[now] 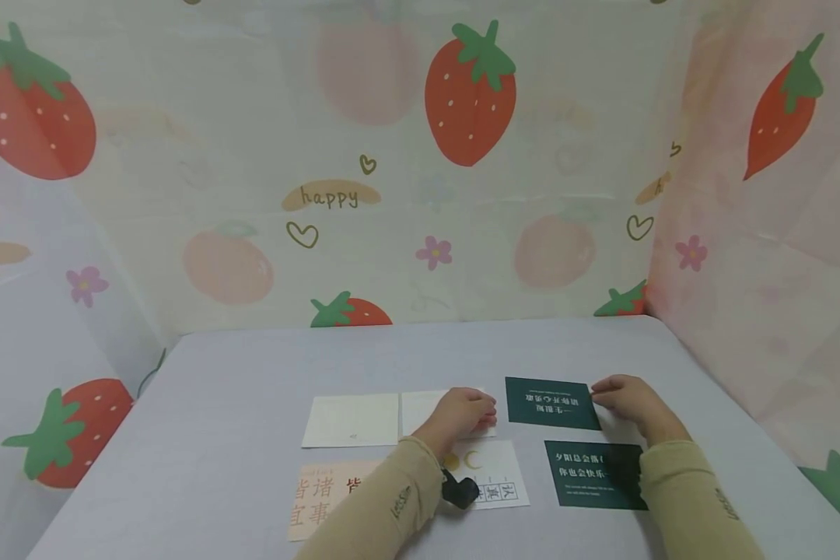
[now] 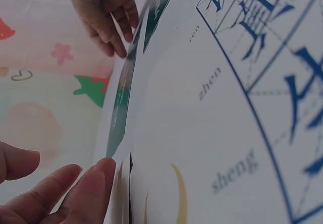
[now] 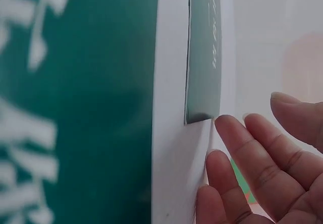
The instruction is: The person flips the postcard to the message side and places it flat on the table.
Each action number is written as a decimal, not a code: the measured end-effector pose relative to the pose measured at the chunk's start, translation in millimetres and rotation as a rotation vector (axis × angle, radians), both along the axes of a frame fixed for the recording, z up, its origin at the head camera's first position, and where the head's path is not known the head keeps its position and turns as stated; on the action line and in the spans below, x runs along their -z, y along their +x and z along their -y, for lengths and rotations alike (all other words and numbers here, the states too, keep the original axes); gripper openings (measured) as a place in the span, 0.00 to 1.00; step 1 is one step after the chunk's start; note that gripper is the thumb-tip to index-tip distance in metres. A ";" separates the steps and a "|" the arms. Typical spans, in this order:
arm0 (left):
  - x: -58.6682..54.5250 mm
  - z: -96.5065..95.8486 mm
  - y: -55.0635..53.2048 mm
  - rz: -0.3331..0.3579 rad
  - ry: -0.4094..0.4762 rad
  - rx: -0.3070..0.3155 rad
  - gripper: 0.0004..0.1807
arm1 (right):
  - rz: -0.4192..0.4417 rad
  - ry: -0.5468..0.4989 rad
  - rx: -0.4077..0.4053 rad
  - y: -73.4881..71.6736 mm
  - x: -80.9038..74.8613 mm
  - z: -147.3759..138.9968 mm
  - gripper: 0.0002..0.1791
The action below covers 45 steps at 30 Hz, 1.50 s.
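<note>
Fingers (image 3: 272,178) of the right hand (image 1: 637,404) were extended and slightly parted, the thumb standing well away from them, and they had hold of nothing. Their tips lay at the right end of the far green card (image 1: 553,403); whether they touched its edge or stopped just beside it could not be told. That card lay flat on the white tabletop (image 1: 217,435), its pale lettering upside down to the person.

The left hand (image 1: 458,412) was over the right part of a blank white card (image 1: 420,408), just left of the far green card. Its fingers were loosely extended, with a gap between them and the thumb, and gripped nothing; contact with the white card could not be made out.

Left of that white card, close beside it, lay a cream card (image 1: 352,421) with a tiny mark at its near edge. In the near row, a peach card (image 1: 315,494) with reddish characters lay at left, partly hidden by the left sleeve (image 1: 385,509). A card with blue characters (image 1: 504,460) and a yellow crescent came next, and the near green card (image 1: 581,486) lay at right, its lettering upright, beside the right sleeve (image 1: 693,498). Beyond the tabletop hung a strawberry-printed cloth (image 1: 231,155).
</note>
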<state>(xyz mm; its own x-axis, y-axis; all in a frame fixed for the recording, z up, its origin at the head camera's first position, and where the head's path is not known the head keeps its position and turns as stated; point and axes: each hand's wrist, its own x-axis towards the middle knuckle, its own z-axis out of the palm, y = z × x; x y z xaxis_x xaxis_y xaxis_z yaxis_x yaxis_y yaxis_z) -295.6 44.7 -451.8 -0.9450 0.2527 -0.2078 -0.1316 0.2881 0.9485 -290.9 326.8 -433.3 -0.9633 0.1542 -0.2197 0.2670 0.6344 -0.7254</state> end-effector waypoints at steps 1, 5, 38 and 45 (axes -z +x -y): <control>0.8 -0.5 -0.1 0.005 -0.001 -0.002 0.12 | -0.001 0.000 -0.001 -0.3 0.5 0.6 0.18; 2.9 -1.7 -0.1 0.025 0.010 -0.006 0.12 | 0.001 0.002 0.000 -1.5 2.3 3.5 0.18; 1.1 -7.3 10.1 0.068 0.094 0.006 0.13 | 0.060 -0.127 0.146 -4.0 -4.2 23.5 0.24; 0.7 -7.4 10.2 0.060 0.089 0.025 0.15 | 0.080 -0.169 0.147 -6.5 0.5 24.2 0.24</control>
